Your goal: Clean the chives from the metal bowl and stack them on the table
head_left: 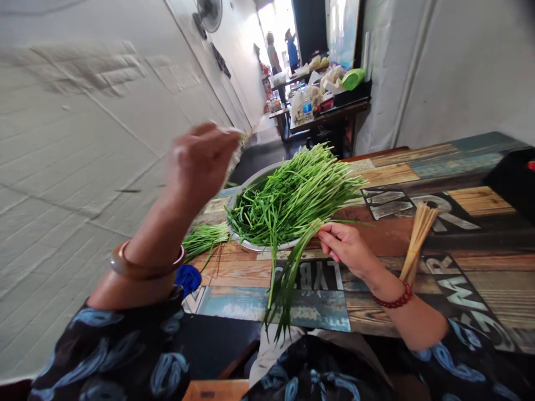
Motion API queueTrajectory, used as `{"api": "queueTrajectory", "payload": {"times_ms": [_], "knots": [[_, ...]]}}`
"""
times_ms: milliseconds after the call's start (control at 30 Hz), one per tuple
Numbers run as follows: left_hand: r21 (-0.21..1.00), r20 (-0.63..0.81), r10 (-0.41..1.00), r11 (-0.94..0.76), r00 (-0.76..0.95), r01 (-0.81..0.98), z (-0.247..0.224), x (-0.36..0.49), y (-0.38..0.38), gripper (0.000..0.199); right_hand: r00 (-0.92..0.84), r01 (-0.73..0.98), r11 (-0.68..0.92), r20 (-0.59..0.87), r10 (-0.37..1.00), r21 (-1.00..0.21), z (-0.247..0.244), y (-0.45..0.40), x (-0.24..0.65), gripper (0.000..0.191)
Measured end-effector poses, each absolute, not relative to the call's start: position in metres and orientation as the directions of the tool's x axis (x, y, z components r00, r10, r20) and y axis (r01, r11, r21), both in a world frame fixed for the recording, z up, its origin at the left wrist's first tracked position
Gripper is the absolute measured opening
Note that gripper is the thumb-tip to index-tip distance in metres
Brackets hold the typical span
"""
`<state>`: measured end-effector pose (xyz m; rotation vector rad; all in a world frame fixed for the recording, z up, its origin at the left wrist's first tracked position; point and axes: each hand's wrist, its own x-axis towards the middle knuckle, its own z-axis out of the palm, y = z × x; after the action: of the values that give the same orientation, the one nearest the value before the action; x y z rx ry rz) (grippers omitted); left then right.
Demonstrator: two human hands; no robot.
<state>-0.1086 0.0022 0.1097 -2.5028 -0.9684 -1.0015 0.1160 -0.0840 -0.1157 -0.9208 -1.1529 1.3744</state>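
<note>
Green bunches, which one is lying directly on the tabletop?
The small bunch beside the blue bundle; the others are in the right hand and the bowl.

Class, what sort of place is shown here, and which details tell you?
Probably a small eatery's food-preparation corner: a basin heaped with long green stalks, a bundle of thin sticks like skewers on the lettered table, and a further table bearing bags and a bottle.

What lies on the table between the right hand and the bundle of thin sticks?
Mostly bare tabletop, brown planks, with one thin green blade jutting out beside the right hand, which pinches green stalks. The head view shows this, up to the sticks.
</note>
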Motion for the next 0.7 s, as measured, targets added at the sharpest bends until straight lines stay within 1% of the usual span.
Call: {"api": "queueTrajectory", "payload": {"times_ms": [33,67,100,167,233,300,367,467,600,700], "knots": [[0.073,0.616,0.538,-0.766,0.575,0.639,0.1,-0.099,0.004,0.017,-0.122,-0.253,0.039,0.071,0.99,-0.967,-0.116,-0.084,0.116,0.038],[0.203,0.555,0.607,-0.762,0.569,0.615,0.085,-0.089,0.006,0.014,-0.112,-0.265,0.043,0.076,0.991,-0.963,-0.116,-0.083,0.117,0.037],[0.349,0.463,0.694,-0.715,0.552,0.606,0.068,-0.08,0.008,0.012,-0.105,-0.275,0.051,0.082,0.991,-0.96,-0.116,-0.083,0.117,0.036],[0.613,0.27,0.822,-0.549,0.502,0.568,0.031,-0.065,0.011,0.015,-0.094,-0.286,0.07,0.101,0.991,-0.956,-0.116,-0.083,0.119,0.035],[0.793,0.122,0.87,-0.375,0.478,0.48,0.001,-0.056,0.011,0.021,-0.082,-0.279,0.093,0.12,0.989,-0.956,-0.116,-0.083,0.12,0.033],[0.911,0.03,0.874,-0.224,0.485,0.347,-0.018,-0.053,0.01,0.026,-0.056,-0.249,0.12,0.138,0.989,-0.961,-0.114,-0.084,0.121,0.031],[0.966,-0.025,0.857,-0.111,0.514,0.232,-0.027,-0.053,0.007,0.03,-0.023,-0.181,0.149,0.156,0.988,-0.972,-0.11,-0.083,0.123,0.029],[0.991,-0.058,0.841,-0.016,0.538,0.131,-0.033,-0.055,0.006,0.032,0.017,-0.012,0.207,0.207,0.978,-0.978,-0.101,-0.081,0.124,0.024],[1.0,-0.015,0.863,0.024,0.506,-0.01,-0.037,-0.059,0.005,0.031,0.022,0.225,0.297,0.309,0.951,-0.928,-0.087,-0.075,0.124,0.019],[0.996,0.007,0.864,0.039,0.503,-0.081,-0.037,-0.062,0.001,0.03,0.042,0.258,0.301,0.322,0.946,-0.918,-0.084,-0.072,0.121,0.019]]}}
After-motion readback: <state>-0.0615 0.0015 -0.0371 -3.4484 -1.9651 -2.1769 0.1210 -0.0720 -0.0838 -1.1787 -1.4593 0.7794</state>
